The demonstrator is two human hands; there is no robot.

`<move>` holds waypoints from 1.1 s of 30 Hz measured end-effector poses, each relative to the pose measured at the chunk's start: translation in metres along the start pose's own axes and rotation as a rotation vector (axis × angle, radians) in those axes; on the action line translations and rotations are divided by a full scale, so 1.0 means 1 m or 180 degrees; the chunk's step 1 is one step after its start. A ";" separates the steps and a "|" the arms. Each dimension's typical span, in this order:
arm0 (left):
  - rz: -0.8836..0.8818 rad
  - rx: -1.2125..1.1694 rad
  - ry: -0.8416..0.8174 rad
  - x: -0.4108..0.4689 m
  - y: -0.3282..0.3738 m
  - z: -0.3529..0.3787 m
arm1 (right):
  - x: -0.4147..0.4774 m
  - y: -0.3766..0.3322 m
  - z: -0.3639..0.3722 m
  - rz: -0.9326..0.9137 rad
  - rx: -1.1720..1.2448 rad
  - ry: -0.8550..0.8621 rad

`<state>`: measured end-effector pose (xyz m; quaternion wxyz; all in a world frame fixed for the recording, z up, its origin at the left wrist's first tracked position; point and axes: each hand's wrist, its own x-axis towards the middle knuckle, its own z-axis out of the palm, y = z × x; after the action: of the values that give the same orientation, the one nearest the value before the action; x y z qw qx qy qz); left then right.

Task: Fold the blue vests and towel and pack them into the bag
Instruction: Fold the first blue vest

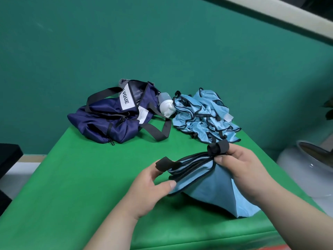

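Here, one bag (115, 120), one gripped vest (207, 188).

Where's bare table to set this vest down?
Bare green table left of the left hand, in front of the navy duffel bag; narrower strip between its strap and the held vest. Far edge crowded: bag, white bottle, vest pile side by side.

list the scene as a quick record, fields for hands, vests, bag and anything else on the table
left hand: pinches held vest at its left edge
right hand: grips held vest's bunched top by a black strap
held vest: light blue, black trim, gathered, lower part on table
vest pile: crumpled, unfolded, far right
bag: navy, far left
bottle: white, between bag and vest pile
table: green cover
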<state>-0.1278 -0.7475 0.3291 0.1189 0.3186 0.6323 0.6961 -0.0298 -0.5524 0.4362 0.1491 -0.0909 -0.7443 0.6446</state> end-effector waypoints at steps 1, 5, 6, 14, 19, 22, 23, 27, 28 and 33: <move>0.0123 -0.0033 -0.0116 -0.002 0.003 0.001 | 0.000 -0.002 -0.003 -0.0010 0.0063 0.0029; 0.0304 0.0258 -0.0476 -0.008 0.012 0.009 | -0.001 -0.012 -0.013 -0.0046 0.0154 0.0099; 0.0295 0.0427 -0.0527 -0.009 0.013 0.013 | -0.001 -0.014 -0.016 -0.0046 0.0185 0.0127; 0.0665 0.0634 0.0271 -0.005 0.035 0.042 | -0.010 -0.023 -0.034 -0.0042 0.0384 -0.0069; 0.0268 -0.0307 0.0213 -0.011 0.059 0.054 | -0.021 -0.032 -0.048 -0.0095 0.0529 -0.0257; 0.0209 -0.0539 0.0450 -0.015 0.084 0.063 | -0.030 -0.042 -0.058 -0.0164 0.0504 -0.0306; 0.0195 -0.0575 0.0515 -0.016 0.093 0.064 | -0.032 -0.045 -0.060 -0.0202 0.0470 -0.0265; 0.0239 -0.0392 0.0597 -0.019 0.138 0.069 | -0.046 -0.066 -0.069 -0.0407 0.0611 -0.0237; 0.0254 -0.0340 0.0669 -0.021 0.150 0.069 | -0.051 -0.074 -0.070 -0.0463 0.0670 -0.0244; 0.0258 -0.0286 0.0676 -0.035 0.208 0.071 | -0.073 -0.111 -0.076 -0.0701 0.0624 -0.0386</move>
<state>-0.0090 -0.7464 0.5176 0.0371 0.2627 0.5961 0.7578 0.0708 -0.5226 0.5475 0.1818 0.0454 -0.6910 0.6982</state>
